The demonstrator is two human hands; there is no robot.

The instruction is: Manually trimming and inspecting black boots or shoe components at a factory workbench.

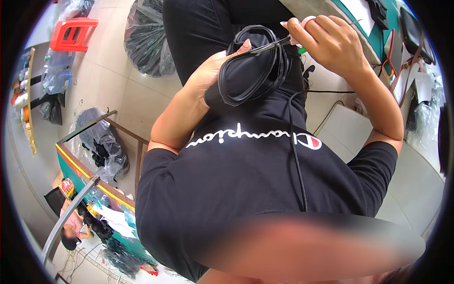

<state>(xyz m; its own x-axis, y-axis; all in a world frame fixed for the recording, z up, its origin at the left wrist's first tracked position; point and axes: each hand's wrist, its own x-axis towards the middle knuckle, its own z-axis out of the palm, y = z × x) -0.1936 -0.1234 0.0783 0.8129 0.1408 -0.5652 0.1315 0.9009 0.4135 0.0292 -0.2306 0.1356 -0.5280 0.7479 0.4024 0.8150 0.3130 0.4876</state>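
Note:
A loop of thin black strips (226, 90) hangs over my lap, its strands lying side by side. My left hand (208, 71) is closed on the loop's left side, thumb on top and the other fingers hidden beneath. To the upper right, my right hand (331, 42) has its fingers bent around the strips' gathered end. A pale, rounded handle-like part (308, 21) shows among those fingers, and a thin metal point (354, 22) sticks out past the knuckles; they may be one tool, but its kind is unclear. A small green bit (301, 50) shows under the fingertips.
A table (326, 14) edges the upper right, with a black bag (410, 31) beyond. A black cord (294, 156) runs down my shirt. Plastic-wrapped bundles (144, 42) and a red stool (73, 34) stand leftward. Another person (73, 225) is at the lower left beside a green-topped table.

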